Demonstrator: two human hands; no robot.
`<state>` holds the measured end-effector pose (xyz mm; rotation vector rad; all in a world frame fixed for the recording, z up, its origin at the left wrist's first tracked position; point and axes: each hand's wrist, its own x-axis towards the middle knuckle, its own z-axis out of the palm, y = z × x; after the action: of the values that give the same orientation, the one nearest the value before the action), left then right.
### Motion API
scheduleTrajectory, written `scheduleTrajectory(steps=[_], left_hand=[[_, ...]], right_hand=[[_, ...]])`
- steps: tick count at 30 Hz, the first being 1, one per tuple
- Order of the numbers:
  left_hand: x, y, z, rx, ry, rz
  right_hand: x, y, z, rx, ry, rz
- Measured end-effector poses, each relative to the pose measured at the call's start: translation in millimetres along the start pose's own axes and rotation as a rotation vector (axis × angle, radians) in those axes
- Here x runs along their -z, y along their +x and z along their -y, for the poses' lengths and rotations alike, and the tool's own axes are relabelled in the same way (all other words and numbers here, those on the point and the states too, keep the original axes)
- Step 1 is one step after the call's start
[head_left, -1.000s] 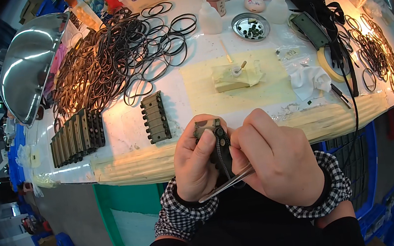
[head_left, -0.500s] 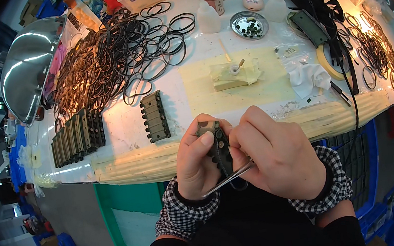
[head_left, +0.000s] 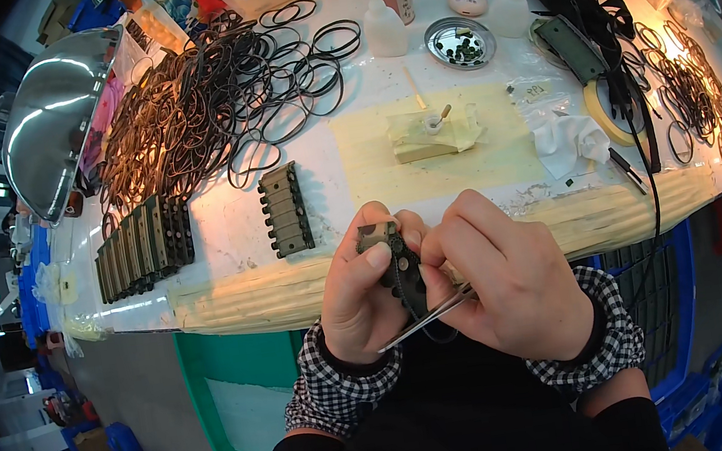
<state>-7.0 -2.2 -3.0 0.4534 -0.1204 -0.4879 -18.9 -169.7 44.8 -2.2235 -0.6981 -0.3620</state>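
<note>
Close to my body, just off the table's front edge, my left hand (head_left: 349,305) grips a camouflage-green toy chassis (head_left: 405,267) with dark round wheels along its side. A thin black rubber band runs along those wheels and hangs in a loop below. My right hand (head_left: 519,282) is closed, its fingertips against the chassis's right side. Metal tweezers (head_left: 420,325) are held in it, their points slanting down-left toward my left wrist. Whether the fingertips pinch the band is hidden. A similar chassis (head_left: 286,212) lies on the table beyond my left hand, near a row of others (head_left: 145,249).
A heap of black rubber bands (head_left: 182,112) covers the back left; a smaller pile (head_left: 690,91) lies right. Behind my hands is a taped block (head_left: 432,145). Farther back stand a round metal dish (head_left: 488,49) of small dark parts and white squeeze bottles (head_left: 386,31).
The tweezers and right hand have shifted slightly up and to the right. Both hands keep their hold at the chassis. The whole view has moved a little.
</note>
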Motion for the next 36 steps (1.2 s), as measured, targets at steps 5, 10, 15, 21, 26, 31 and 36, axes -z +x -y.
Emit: scheduleTrajectory(steps=[5,10,15,21,26,31,36], left_hand=[[2.3,0.7,0.4,-0.007,-0.012,0.026],[5.1,2.3,1.2,-0.020,-0.009,0.049],[4.5,1.7,1.8,-0.070,0.053,0.011],[6.7,0.3,2.5,-0.123,0.151,-0.052],[10.5,0.6,-1.0,-0.126,0.183,-0.048],[14.5,0.3,0.2,-0.133,0.150,-0.047],[6.9,-0.7,0.2,-0.136,0.096,-0.093]], right_hand=[[-1.0,0.5,5.0,-0.055,0.084,-0.036],[-5.7,-1.4,8.1,-0.098,0.166,-0.100],[-8.6,-2.6,7.0,-0.127,0.172,-0.099],[-4.4,-2.2,9.7,-0.124,0.056,-0.060],[-6.9,-1.5,9.8,-0.063,-0.005,-0.147],[-10.0,-3.7,10.2,-0.050,-0.001,-0.150],[-9.9,-1.7,13.0,-0.009,-0.014,-0.187]])
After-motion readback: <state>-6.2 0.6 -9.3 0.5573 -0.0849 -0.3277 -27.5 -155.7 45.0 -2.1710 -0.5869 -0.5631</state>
